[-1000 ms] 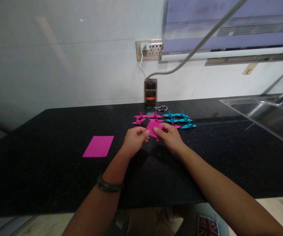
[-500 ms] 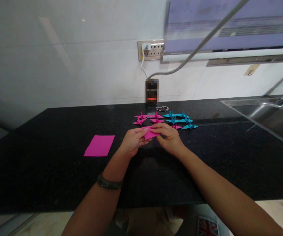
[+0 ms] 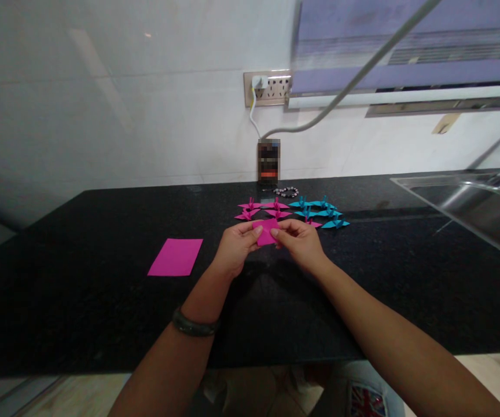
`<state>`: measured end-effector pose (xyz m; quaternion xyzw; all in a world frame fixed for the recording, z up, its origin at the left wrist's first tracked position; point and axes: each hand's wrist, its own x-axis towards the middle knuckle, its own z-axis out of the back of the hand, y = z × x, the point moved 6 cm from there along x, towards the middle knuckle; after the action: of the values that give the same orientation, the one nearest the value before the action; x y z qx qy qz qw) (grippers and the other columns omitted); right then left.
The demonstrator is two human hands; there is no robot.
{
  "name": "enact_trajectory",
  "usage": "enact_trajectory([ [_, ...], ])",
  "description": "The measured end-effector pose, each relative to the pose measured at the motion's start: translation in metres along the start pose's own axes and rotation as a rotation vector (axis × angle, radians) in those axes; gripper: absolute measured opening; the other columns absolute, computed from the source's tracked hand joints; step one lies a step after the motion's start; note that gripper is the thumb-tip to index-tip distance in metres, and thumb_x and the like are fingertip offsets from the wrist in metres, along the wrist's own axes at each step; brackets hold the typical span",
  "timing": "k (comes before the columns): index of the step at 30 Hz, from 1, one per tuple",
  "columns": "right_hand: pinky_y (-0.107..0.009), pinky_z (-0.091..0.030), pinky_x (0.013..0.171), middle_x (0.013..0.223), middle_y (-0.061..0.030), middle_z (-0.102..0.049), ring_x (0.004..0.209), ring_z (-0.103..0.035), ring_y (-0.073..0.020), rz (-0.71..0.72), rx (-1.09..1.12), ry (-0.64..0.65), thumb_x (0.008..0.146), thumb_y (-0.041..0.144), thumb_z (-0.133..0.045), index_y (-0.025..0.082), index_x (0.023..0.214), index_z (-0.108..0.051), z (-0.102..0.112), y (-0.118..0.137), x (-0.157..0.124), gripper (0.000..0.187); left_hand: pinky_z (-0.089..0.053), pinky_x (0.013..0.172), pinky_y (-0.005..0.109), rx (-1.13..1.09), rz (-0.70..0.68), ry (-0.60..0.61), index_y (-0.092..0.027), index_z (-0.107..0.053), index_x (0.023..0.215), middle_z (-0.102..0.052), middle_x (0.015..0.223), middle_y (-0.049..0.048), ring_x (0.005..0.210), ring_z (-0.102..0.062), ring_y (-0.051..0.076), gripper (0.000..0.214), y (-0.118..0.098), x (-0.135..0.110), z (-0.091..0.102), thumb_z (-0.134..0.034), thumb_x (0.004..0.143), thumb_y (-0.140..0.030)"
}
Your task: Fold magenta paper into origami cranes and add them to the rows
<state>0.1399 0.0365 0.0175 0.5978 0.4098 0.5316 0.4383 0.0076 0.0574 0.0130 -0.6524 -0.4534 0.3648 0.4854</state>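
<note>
My left hand (image 3: 235,249) and my right hand (image 3: 300,243) both pinch a small folded pink paper (image 3: 266,231) between thumbs and fingers, just above the black countertop (image 3: 80,313). A dark bracelet sits on my left wrist. Behind the hands lie several folded pink paper cranes (image 3: 250,209) and several blue paper cranes (image 3: 323,213) in rows. A flat pink paper sheet (image 3: 175,256) lies to the left of my left hand.
A bead bracelet (image 3: 285,191) and a small dark device (image 3: 268,161) stand against the white wall, with a cable up to a wall socket (image 3: 267,88). A steel sink (image 3: 471,200) is at the right. A window sits above it.
The folded pink paper was pressed lower half a second ago with my right fingers over it; now it is raised slightly and pinched at its edges by both hands.
</note>
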Motion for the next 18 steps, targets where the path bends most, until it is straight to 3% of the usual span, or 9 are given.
enact_trajectory([
  [4, -0.024, -0.041, 0.049, 0.06, 0.0009, -0.056, 0.05, -0.048, -0.0091, 0.061, -0.101, -0.013, 0.066, 0.034, -0.065, 0.016, 0.069, -0.06, 0.0, -0.002, 0.0, 0.019, -0.048, 0.061, 0.022, -0.04, 0.006, 0.013, -0.013, -0.067, 0.08, -0.065, 0.072, 0.0033, 0.062, -0.058, 0.009, 0.022, -0.001, 0.0, 0.001, -0.067, 0.066, -0.029],
  [8, -0.024, -0.042, 0.054, 0.067, 0.0, -0.056, 0.058, -0.049, -0.0105, 0.146, -0.163, -0.055, 0.066, 0.03, -0.066, 0.017, 0.086, -0.063, 0.003, 0.002, -0.001, 0.024, -0.046, 0.056, 0.021, 0.007, 0.012, 0.012, -0.012, -0.067, 0.081, -0.064, 0.068, 0.0028, 0.058, -0.056, 0.009, 0.022, -0.002, -0.002, 0.001, -0.067, 0.066, -0.028],
  [11, -0.024, -0.042, 0.055, 0.071, -0.0014, -0.057, 0.061, -0.049, -0.0111, 0.211, -0.239, -0.065, 0.069, 0.028, -0.063, 0.018, 0.087, -0.066, 0.004, 0.008, -0.002, 0.021, -0.046, 0.056, 0.022, 0.029, 0.035, 0.058, -0.011, -0.067, 0.083, -0.064, 0.069, 0.0037, 0.059, -0.056, 0.009, 0.024, -0.001, -0.003, -0.002, -0.067, 0.066, -0.028],
  [18, -0.029, -0.044, 0.067, 0.078, -0.002, -0.057, 0.076, -0.053, -0.0141, 0.433, -0.364, 0.021, 0.076, 0.021, -0.058, 0.026, 0.092, -0.068, 0.002, 0.027, -0.006, 0.02, -0.048, 0.057, 0.022, 0.013, 0.043, 0.127, -0.013, -0.066, 0.085, -0.062, 0.072, 0.0033, 0.061, -0.056, 0.009, 0.022, -0.002, -0.003, -0.002, -0.064, 0.069, -0.027],
])
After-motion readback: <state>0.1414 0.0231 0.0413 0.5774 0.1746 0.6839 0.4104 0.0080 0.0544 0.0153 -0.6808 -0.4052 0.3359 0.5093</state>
